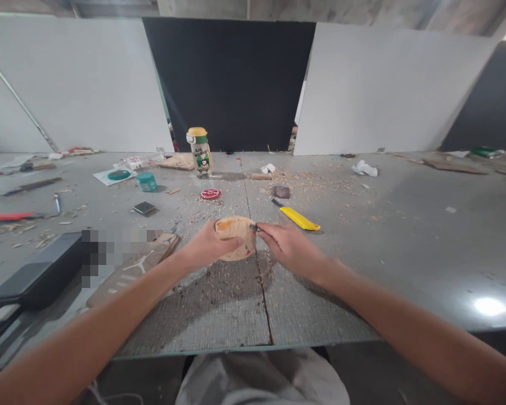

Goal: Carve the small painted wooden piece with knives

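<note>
My left hand (208, 246) grips a pale, rounded wooden piece (236, 225) by its left side, thumb across its face. The piece has orange, red and blue-green marks and is held above the table near the middle. At its upper right edge, my right hand (284, 246) pinches a small dark item (254, 227), too small to make out. Just beyond my right hand lies a yellow-handled cutter (299, 218) with its dark end toward the upper left.
Wood shavings are scattered over the grey table (405, 236). Farther back stand a yellow-lidded bottle (200, 154) and a teal jar (146, 181). A red round tin (211, 193) lies nearer. At left are a dark box (37, 273) and a brown patterned case (135, 267).
</note>
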`<act>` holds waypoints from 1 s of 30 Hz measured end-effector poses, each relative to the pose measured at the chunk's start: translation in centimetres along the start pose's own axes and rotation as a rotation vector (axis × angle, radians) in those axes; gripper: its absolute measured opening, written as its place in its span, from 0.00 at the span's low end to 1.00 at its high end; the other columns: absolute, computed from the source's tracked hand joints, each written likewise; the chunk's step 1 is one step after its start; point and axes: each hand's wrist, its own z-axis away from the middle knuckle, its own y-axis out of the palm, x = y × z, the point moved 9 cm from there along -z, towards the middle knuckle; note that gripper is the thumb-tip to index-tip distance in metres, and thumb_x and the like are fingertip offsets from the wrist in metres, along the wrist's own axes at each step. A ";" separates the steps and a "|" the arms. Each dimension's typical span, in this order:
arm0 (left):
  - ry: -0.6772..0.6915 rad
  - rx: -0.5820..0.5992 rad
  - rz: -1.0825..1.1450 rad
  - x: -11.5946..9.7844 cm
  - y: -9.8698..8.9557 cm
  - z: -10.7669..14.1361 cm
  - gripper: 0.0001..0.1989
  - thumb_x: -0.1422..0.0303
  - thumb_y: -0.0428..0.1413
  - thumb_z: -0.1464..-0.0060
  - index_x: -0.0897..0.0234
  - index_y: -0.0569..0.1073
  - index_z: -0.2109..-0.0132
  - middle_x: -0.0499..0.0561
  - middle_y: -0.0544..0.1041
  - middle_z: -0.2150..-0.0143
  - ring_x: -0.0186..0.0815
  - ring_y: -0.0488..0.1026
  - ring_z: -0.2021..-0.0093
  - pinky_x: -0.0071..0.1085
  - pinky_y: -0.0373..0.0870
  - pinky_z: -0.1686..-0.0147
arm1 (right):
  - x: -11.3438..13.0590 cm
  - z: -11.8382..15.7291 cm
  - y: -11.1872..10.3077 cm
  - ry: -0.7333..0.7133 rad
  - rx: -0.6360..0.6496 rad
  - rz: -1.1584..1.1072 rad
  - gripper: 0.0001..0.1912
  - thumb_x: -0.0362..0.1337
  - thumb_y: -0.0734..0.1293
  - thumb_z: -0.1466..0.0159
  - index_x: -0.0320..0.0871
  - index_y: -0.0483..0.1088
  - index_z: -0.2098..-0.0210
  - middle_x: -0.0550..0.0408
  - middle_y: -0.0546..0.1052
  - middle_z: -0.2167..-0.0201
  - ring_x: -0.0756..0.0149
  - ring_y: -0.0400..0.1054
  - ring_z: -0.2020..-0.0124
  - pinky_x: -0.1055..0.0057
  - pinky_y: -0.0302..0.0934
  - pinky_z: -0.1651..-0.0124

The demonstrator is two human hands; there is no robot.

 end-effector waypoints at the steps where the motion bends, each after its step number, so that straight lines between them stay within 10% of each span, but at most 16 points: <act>1: -0.007 -0.017 -0.007 0.0 -0.1 0.0 0.19 0.64 0.64 0.54 0.67 0.77 0.54 0.56 0.81 0.55 0.42 0.78 0.58 0.36 0.74 0.57 | 0.0 0.0 0.1 0.014 -0.010 -0.010 0.19 0.38 0.52 0.27 0.42 0.71 0.51 0.47 0.80 0.59 0.57 0.73 0.58 0.65 0.60 0.60; 30: -0.067 -0.128 -0.041 1.8 -0.3 0.1 0.21 0.63 0.63 0.55 0.65 0.75 0.53 0.56 0.79 0.52 0.44 0.76 0.53 0.42 0.71 0.50 | -0.3 0.1 1.1 0.063 0.041 0.146 0.18 0.37 0.51 0.28 0.40 0.68 0.49 0.45 0.79 0.64 0.57 0.72 0.65 0.67 0.55 0.69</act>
